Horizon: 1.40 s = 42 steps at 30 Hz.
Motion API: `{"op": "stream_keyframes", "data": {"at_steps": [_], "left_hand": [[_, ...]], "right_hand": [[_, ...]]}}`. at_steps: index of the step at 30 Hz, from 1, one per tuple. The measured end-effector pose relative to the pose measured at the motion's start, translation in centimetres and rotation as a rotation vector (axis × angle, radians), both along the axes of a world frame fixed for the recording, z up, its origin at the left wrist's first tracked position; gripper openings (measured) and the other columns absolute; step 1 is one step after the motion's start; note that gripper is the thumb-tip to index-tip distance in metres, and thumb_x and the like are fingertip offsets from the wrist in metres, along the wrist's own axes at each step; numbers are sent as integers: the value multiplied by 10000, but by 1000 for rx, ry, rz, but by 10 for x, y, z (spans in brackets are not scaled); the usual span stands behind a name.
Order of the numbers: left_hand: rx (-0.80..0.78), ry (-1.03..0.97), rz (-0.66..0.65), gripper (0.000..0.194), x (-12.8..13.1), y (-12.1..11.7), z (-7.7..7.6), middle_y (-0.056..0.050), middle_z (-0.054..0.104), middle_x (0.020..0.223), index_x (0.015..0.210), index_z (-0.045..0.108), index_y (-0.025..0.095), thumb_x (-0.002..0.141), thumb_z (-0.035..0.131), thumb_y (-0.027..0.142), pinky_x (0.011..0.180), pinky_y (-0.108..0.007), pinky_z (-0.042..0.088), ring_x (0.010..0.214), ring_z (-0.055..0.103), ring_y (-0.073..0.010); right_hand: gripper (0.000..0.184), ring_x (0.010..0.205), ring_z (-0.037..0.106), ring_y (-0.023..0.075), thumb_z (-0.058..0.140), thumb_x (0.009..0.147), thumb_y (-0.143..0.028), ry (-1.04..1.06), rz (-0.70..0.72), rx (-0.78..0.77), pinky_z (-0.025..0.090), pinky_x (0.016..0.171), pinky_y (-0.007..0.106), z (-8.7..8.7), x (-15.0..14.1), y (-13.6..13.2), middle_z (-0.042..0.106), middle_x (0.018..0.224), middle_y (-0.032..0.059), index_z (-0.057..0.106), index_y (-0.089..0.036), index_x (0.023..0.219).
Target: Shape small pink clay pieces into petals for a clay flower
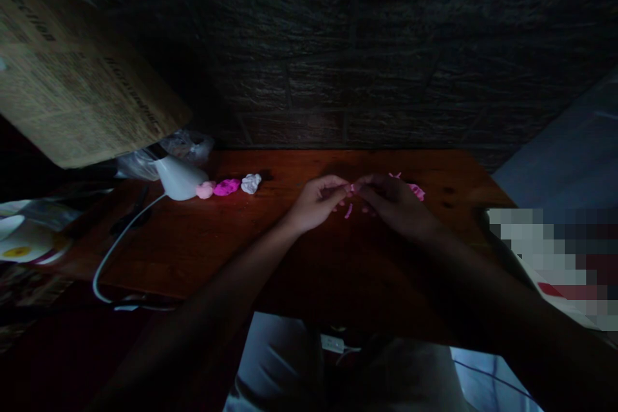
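Note:
Over the wooden table, my left hand (318,201) and my right hand (393,203) meet fingertip to fingertip. Both pinch a small piece of pink modelling clay (353,187) between thumbs and forefingers. Just below the fingers shows a short pink clay strip (348,211); whether it hangs or lies on the table I cannot tell. Beyond my right hand lies more pink clay (416,191), partly hidden by that hand. To the left, a light pink lump (205,190), a bright magenta lump (226,187) and a white lump (251,183) sit in a row.
A lamp with a newsprint-patterned shade (91,77) and white base (181,177) stands left, its white cord (109,264) running over the table (203,238). Clear plastic (193,143) is bunched behind it. A white cup (24,241) is far left. A dark brick-patterned wall (313,64) rises behind.

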<state>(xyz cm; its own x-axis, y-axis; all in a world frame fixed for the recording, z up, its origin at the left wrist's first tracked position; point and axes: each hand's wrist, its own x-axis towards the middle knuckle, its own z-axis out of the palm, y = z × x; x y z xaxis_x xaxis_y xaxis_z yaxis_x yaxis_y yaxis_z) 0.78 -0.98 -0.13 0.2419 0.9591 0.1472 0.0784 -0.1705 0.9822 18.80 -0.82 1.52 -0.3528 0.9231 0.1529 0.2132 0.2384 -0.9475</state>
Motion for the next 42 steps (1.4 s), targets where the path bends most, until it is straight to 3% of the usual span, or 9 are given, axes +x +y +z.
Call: {"op": "stream_keyframes", "data": {"at_steps": [11, 18, 25, 29, 31, 36, 42], "left_hand": [[32, 12, 6, 104, 1, 0, 0, -8, 677, 791, 853, 677, 153, 885, 646, 247, 634, -221, 468, 651, 580, -81], [12, -2, 27, 102, 1, 0, 0, -26, 698, 837, 872, 672, 149, 884, 641, 246, 613, -207, 471, 659, 595, -81], [10, -22, 106, 128, 0, 2, -2, -37, 690, 824, 864, 653, 154, 896, 625, 275, 588, -216, 467, 646, 593, -90], [88, 70, 114, 124, -3, 3, -4, -38, 689, 825, 887, 651, 153, 912, 604, 265, 629, -222, 486, 661, 597, -93], [191, 181, 74, 107, -4, 2, -5, -49, 708, 876, 939, 668, 156, 915, 574, 201, 714, -250, 518, 741, 635, -115], [484, 527, -173, 313, -9, 0, -7, -51, 740, 1070, 967, 723, 214, 887, 480, 33, 988, -369, 502, 1044, 673, -178], [532, 644, -250, 258, -11, -1, -6, -47, 753, 980, 955, 743, 227, 880, 555, 67, 978, -386, 492, 1005, 673, -209]], "right_hand": [[387, 592, 605, 134, 706, 830, -559, -71, -29, 34, 505, 588, 284, 7, 4, -1, 764, 875, 67, 761, -181, 888], [326, 609, 633, 155, 669, 865, -504, -69, -14, 53, 507, 599, 301, 0, 4, 2, 744, 868, 70, 726, -184, 883], [379, 571, 594, 171, 569, 926, -538, -159, 2, 142, 467, 604, 315, 0, 2, 0, 631, 630, 25, 677, -178, 881], [410, 574, 587, 173, 567, 916, -578, -163, -20, 147, 461, 611, 319, 2, 2, 0, 626, 607, 20, 657, -183, 854], [394, 578, 590, 164, 598, 897, -572, -121, -39, 111, 459, 589, 308, 2, 2, 0, 647, 649, 23, 667, -187, 847], [299, 602, 564, 132, 718, 813, -488, 64, -135, -23, 452, 573, 273, 1, 3, 3, 651, 690, 4, 709, -192, 854], [371, 586, 510, 119, 803, 695, -430, 208, -209, -119, 422, 544, 271, 1, 2, 5, 647, 725, -5, 701, -206, 973]]}}
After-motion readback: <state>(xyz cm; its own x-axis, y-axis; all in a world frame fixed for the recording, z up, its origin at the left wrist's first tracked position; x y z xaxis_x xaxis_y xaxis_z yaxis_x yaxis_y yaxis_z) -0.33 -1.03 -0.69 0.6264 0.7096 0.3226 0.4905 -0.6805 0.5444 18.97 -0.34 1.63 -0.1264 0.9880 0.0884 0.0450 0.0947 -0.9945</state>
